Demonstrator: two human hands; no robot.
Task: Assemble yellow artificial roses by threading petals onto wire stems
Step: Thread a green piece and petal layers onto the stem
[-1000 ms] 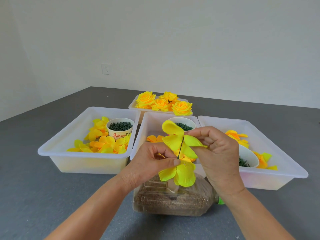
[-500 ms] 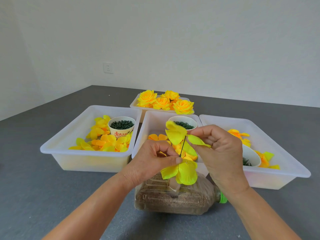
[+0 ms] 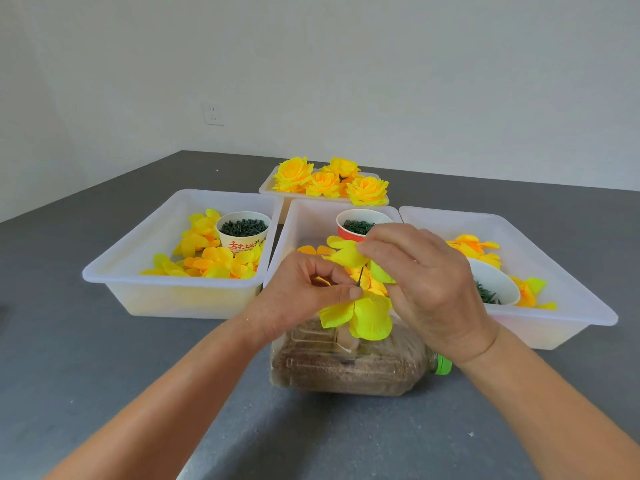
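left hand: pinches wire stem above lower petals | right hand: pinches upper petal at wire tip

paper cup in left tray, red Chinese print, seemingly "舌尖上的", rest hidden

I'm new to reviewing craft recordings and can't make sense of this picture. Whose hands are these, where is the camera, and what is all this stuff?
No machine here: a head-worn camera looks down at a person's bare hands. The left hand pinches a thin wire stem with a yellow petal layer already on it. The right hand holds another petal piece above the wire tip. On the grey table sit white trays of loose petals, paper cups of green parts, finished roses, and a lying plastic bottle.
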